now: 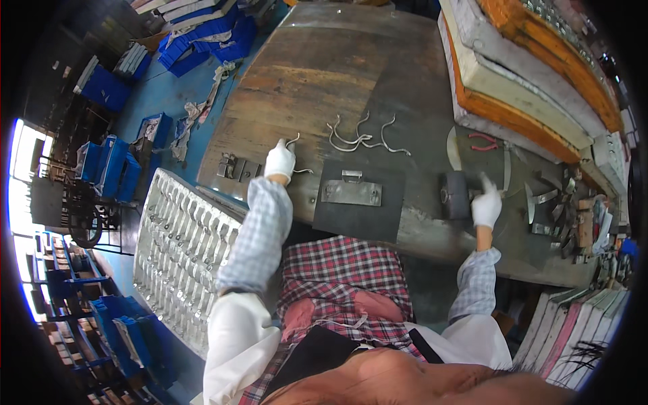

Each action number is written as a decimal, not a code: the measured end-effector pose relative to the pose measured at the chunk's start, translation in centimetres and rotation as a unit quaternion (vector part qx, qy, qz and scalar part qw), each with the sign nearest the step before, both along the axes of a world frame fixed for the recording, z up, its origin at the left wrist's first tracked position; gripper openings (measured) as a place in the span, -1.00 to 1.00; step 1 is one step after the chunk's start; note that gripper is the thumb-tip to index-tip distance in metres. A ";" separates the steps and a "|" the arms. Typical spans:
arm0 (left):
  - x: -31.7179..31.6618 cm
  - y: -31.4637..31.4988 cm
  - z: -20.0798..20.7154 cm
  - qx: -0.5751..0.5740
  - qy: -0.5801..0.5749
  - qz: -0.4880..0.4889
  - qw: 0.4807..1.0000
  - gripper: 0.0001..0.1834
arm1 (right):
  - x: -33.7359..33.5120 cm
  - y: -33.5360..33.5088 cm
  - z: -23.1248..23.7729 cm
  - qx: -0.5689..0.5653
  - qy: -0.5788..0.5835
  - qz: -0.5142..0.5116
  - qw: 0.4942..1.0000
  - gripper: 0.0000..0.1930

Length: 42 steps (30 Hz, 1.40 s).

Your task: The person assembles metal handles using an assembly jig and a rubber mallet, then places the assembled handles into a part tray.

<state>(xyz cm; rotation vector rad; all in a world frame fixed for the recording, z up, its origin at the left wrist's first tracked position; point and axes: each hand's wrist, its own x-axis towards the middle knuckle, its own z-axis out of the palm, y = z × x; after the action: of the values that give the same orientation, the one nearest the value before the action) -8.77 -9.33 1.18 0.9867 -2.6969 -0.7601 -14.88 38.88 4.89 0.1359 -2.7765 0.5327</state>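
Note:
My left hand [280, 160], in a white glove, is closed around a thin, curved metal piece [304, 171] at the left of the worktable. The piece's ends stick out past the fingers. Several similar S-shaped metal pieces [351, 143] lie loosely together farther off. Between my hands, a metal fixture plate [351, 194] with a small raised block rests on a dark square mat [388, 219]. My right hand [486, 204], also gloved, is beside a dark, heavy-looking block [455, 196], with its index finger stretched out. It appears to hold nothing.
Small metal blocks [236, 167] sit left of my left hand. A tray of metal parts [185, 250] leans at the table's left edge. Padded boards [513, 88] stack at the right, near red-handled pliers [483, 142] and assorted metal tools [550, 196]. Blue bins [111, 165] stand on the floor.

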 end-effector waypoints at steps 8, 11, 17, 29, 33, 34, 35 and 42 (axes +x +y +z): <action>-4.1 7.0 1.5 -0.197 -0.004 -0.365 0.910 -0.74 | 10.0 -4.3 -4.4 0.075 0.080 -0.109 0.988 -0.44; -4.4 7.0 0.1 -0.161 -0.029 -0.358 0.919 -0.70 | 10.2 -4.8 -4.2 0.075 0.068 -0.117 0.988 -0.42; 3.4 5.9 9.6 0.114 0.041 -0.196 0.973 -0.57 | 9.3 -1.0 -3.6 0.030 0.003 -0.001 1.000 -0.44; 9.8 11.6 1.2 0.072 -0.011 -0.272 0.959 -0.81 | 8.9 -12.4 9.0 -0.281 -0.166 0.349 0.878 -0.72; 11.6 11.6 3.0 0.075 0.034 -0.259 0.962 -0.80 | 7.5 -7.5 5.3 -0.129 -0.160 0.414 0.887 -0.76; 11.6 11.7 2.0 0.101 -0.018 -0.221 0.970 -0.78 | 5.9 -5.3 6.6 0.045 -0.145 0.323 0.934 -0.77; 11.6 11.8 1.1 0.119 0.043 -0.228 0.965 -0.76 | 5.8 -4.3 7.8 0.209 -0.126 0.204 0.948 -0.77; 11.0 14.5 4.9 0.058 0.014 -0.302 0.951 -0.78 | 10.7 -16.5 3.2 -0.018 -0.064 0.535 0.843 -0.76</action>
<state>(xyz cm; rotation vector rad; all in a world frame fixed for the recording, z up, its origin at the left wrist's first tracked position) 2.22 5.15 6.06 0.1342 -2.9715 -1.0242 -4.20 22.36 8.09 1.7398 -2.5542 0.8335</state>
